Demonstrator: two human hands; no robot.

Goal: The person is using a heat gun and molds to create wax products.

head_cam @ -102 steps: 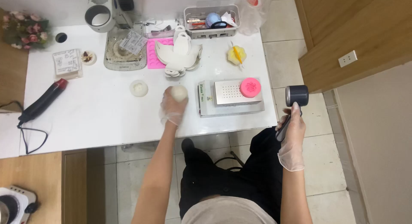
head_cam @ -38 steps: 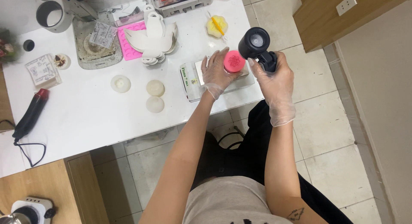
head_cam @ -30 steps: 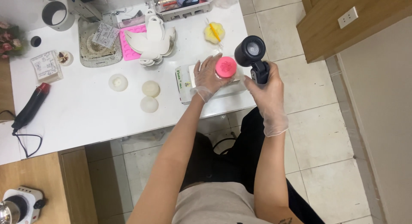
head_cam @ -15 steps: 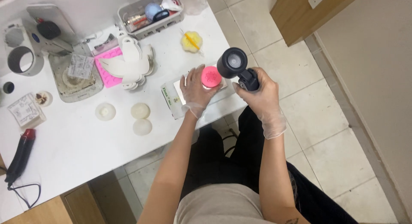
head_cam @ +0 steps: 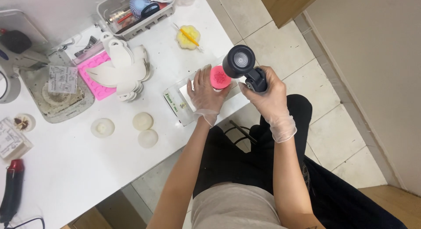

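My gloved left hand (head_cam: 205, 94) grips a round pink mould (head_cam: 220, 76) that sits on a flat metal plate device (head_cam: 184, 101) at the table's near right edge. A black hand-held tool with a round head (head_cam: 239, 62) is clasped in my gloved right hand (head_cam: 268, 95); its head hovers right beside the pink mould. Two pale round domes (head_cam: 143, 121) (head_cam: 148, 138) and a third pale round piece (head_cam: 102, 127) lie on the white table to the left.
A stack of white cut-out shapes (head_cam: 118, 69) covers a pink tray (head_cam: 94, 71). A yellow flower-shaped piece (head_cam: 188, 37), a grey basket of tools (head_cam: 133, 10), a dirty tray (head_cam: 57, 95) and a black-and-red tool (head_cam: 12, 189) are also on the white table (head_cam: 66, 167).
My left hand left the pale dome and took hold of the pink mould. My right hand lifted the black tool up beside the mould. The view has shifted rightwards.
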